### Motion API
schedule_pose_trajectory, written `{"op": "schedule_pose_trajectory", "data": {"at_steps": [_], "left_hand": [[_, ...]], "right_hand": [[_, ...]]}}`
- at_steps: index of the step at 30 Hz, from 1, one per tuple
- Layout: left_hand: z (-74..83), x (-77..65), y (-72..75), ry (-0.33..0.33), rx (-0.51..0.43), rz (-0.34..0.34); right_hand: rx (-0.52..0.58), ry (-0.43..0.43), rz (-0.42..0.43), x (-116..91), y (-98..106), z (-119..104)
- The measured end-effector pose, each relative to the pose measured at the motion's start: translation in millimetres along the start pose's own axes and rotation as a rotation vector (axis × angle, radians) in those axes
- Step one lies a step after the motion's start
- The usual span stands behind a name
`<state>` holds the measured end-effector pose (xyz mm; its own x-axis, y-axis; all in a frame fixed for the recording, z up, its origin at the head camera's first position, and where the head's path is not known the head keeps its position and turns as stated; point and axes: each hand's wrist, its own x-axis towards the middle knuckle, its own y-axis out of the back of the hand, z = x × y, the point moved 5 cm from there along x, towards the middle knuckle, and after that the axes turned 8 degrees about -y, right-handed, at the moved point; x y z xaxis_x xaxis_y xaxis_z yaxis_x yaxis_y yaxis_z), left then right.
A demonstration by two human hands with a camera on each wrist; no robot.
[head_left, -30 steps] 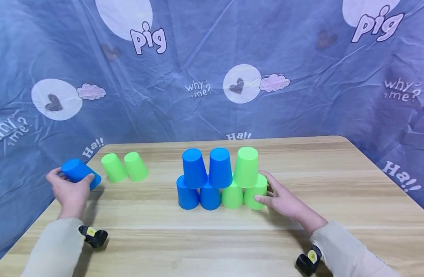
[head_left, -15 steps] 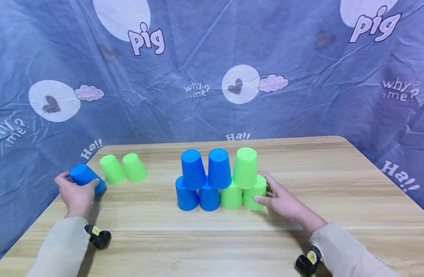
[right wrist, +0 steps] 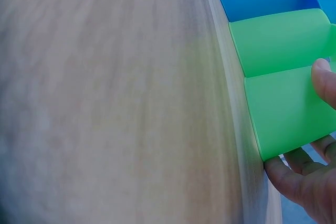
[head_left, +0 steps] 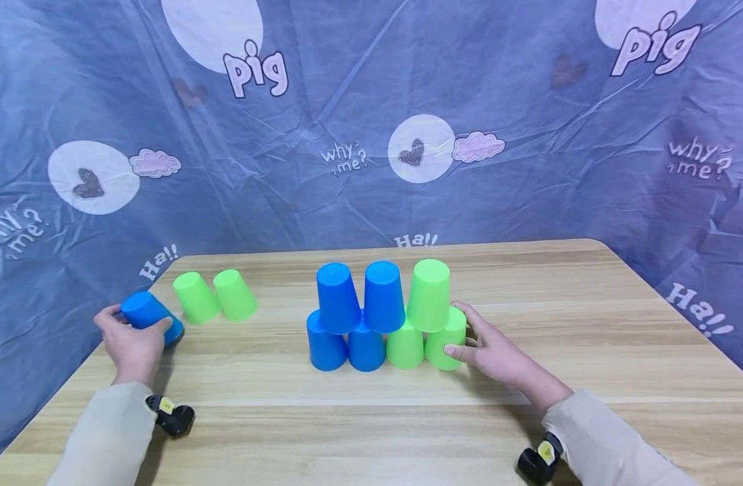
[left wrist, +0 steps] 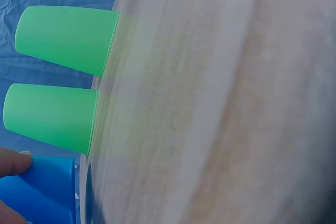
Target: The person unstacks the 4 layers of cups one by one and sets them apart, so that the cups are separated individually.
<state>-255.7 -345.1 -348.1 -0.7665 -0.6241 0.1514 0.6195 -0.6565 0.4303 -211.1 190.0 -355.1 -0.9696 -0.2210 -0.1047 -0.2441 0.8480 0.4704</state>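
At the left edge of the table, my left hand (head_left: 131, 344) grips a blue cup (head_left: 149, 315), thumb on its near side. The cup leans; in the left wrist view its rim hangs slightly off the wood. Beside it two green cups (head_left: 196, 297) stand upside down. My right hand (head_left: 495, 347) holds the lower right green cup (head_left: 444, 344) of a two-level stack, thumb in front and fingers round its far side. That bottom row has blue cups (head_left: 327, 343) on the left and green on the right. Above sit two blue cups (head_left: 383, 297) and one green cup (head_left: 430, 295).
The wooden table (head_left: 371, 432) runs back to a blue printed cloth (head_left: 322, 196) hanging behind it. Small black cameras (head_left: 175, 417) are strapped at both wrists.
My left hand has brought the blue cup right and down, closer to the two green cups and the tabletop. The stack and my right hand keep their places.
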Motion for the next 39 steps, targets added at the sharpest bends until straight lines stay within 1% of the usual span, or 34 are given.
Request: {"op": "schedule_pose_trajectory", "data": {"at_steps": [10,18,28,35,39], "left_hand": [[-2.0,0.0,1.7,-0.009,0.005,0.001],[-6.4,-0.7,2.6,0.006,0.007,-0.004],[-8.9,0.5,1.8,-0.003,0.006,-0.006],[-8.6,1.4,0.6,0.019,0.005,-0.016],[-6.4,1.3,1.7,0.031,-0.015,-0.002]], "right_hand": [[0.014,0.012,-0.004,0.7,-0.9,1.3],[0.016,0.005,-0.002,0.2,-0.9,0.8],[0.02,0.014,-0.003,-0.5,-1.1,1.0],[0.017,0.01,-0.002,-0.8,-0.9,0.9],[0.018,0.012,-0.004,-0.4,-1.1,1.4]]}}
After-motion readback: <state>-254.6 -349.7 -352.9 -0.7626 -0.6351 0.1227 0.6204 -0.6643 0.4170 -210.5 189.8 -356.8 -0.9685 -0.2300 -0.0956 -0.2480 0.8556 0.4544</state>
